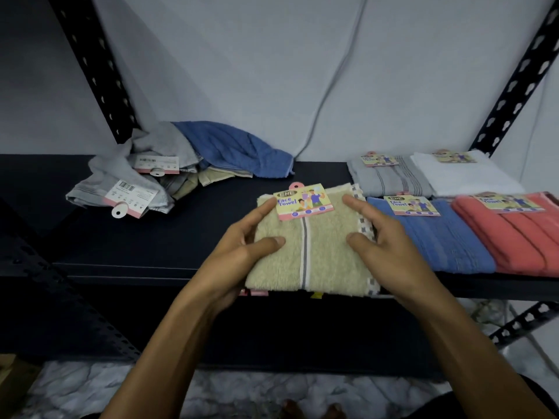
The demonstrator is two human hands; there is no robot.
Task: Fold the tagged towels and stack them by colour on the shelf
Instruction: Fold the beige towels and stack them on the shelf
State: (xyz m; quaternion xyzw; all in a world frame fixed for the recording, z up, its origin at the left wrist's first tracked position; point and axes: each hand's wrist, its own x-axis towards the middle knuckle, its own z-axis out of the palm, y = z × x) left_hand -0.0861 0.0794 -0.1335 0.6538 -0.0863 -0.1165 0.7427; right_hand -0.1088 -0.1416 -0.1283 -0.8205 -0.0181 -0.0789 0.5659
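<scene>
Marbled floor [75, 385] runs under the dark metal shelf [136, 243] that I stand against, and my two forearms reach up over its front edge. Nearest me on that edge lies the folded beige towel [320, 252], its card tag [304, 201] face up at the far end and a grey stripe running down its middle. My left hand [242, 252] grips the towel's left side, thumb laid on top and fingers curled round the edge and under it. My right hand [384, 243] rests on the right side with its fingers nearly straight and spread, thumb on the pile, holding nothing. Some pink and yellow scraps peek out below the towel's near edge; I cannot tell what they belong to.

Just to the right, touching the beige one, sits the folded blue towel [435, 240] with its tag, and beside that the folded red towel [520, 240]. Behind those two lie the folded grey towel [390, 179] and the folded white towel [465, 176], each tagged.

Farther off to the left, well apart from the stacks, is the unfolded heap [169, 167]: grey, beige and blue cloth tumbled together, with two tags showing barcodes. Behind everything, a pale wall [242, 55] with a cable [329, 86] hanging down it.
</scene>
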